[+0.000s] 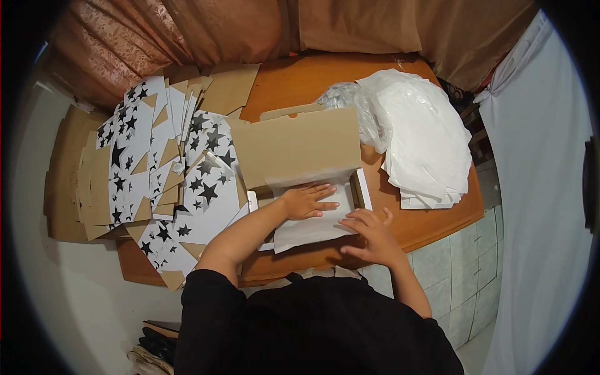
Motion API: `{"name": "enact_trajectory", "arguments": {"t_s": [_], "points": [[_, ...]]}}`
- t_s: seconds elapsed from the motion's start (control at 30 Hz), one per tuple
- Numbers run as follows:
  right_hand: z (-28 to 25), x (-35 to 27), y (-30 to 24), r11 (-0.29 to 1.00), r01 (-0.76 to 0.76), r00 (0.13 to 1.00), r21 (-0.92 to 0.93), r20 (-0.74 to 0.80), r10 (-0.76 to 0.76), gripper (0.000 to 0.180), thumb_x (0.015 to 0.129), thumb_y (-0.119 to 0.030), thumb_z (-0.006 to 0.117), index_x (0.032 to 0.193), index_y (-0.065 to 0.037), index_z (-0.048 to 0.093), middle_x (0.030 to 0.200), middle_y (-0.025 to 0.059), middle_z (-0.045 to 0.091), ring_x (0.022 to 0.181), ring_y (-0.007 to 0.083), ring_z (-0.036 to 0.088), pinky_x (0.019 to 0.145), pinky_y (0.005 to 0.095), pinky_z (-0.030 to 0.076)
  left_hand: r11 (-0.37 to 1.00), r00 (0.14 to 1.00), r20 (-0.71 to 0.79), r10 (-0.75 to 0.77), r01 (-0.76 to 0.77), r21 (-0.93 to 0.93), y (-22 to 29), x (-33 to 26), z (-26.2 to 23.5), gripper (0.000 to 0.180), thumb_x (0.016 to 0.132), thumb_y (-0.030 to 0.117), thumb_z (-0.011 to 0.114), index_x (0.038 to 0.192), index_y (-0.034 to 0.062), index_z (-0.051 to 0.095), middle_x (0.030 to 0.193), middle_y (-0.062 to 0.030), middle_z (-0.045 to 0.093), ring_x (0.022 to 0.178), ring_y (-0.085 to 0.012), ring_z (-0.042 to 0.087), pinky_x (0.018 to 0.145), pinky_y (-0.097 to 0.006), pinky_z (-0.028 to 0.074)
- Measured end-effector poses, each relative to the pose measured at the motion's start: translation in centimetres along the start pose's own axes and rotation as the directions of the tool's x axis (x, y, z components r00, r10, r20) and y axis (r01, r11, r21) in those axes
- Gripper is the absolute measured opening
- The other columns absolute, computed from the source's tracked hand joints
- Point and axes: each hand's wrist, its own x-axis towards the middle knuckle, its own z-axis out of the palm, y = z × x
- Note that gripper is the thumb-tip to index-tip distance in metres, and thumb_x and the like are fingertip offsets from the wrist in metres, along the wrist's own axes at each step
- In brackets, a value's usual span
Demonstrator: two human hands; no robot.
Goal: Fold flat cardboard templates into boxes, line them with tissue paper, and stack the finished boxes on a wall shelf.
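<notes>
Left hand [304,204], spread and released, lies flat on a white sheet [312,236] in the opened cardboard box [294,149]; I see the right hand [373,236], relaxed and released, at the sheet's right edge, contact unclear. The box sits on the wooden table [281,81] between star-printed pieces [206,222] and a white stack [431,134]

The paper [306,234] under the left hand [306,202] is white. The box [297,145] around it is brown inside with white edges. Left of that hand, white cards [201,222] have black stars. The pile [428,140] past the right hand [374,236] is white. Beyond both, the curtain [144,37] looks orange-brown, maybe flowery.
</notes>
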Motion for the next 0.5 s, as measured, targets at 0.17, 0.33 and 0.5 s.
{"name": "enact_trajectory", "arguments": {"t_s": [0.17,0.33,0.5], "points": [[1.3,0.3,0.3,0.995,-0.002,0.994,-0.1,-0.108,-0.009,0.011,0.076,-0.014,0.065,0.086,-0.019,0.066,0.09,-0.0055,0.06,0.096,0.0139,0.055,0.094,0.0568,0.019,0.99,0.997,-0.078,0.026,-0.037,-0.139,-0.1,0.0,1.4,0.048,0.095,0.042,0.032,0.141,0.0274,0.028,0.148,-0.0131,0.02,0.136,-0.0314,0.02,0.11,-0.046,0.02],[1.5,0.7,0.0,0.994,-0.011,0.988,-0.108,-0.151,-0.005,0.008,0.076,-0.014,0.065,0.084,-0.017,0.066,0.084,-0.0051,0.06,0.091,0.0138,0.056,0.093,0.0551,0.019,0.991,0.991,0.123,-0.056,0.07,-0.113,1.9,-1.3,-1.6,0.046,0.095,0.031,0.037,0.141,0.0247,0.028,0.145,-0.0148,0.026,0.132,-0.0349,0.029,0.107,-0.046,0.027],[1.5,0.3,0.2,0.995,-0.049,0.99,-0.089,-0.139,0.036,0.008,0.077,-0.014,0.064,0.084,-0.017,0.066,0.083,-0.0046,0.06,0.089,0.014,0.056,0.094,0.0547,0.019,0.867,0.88,0.345,-0.327,0.425,-0.26,3.6,-3.5,-3.7,0.051,0.095,0.024,0.038,0.143,0.0235,0.022,0.148,-0.0138,0.019,0.135,-0.0332,0.023,0.105,-0.054,0.026]]}}
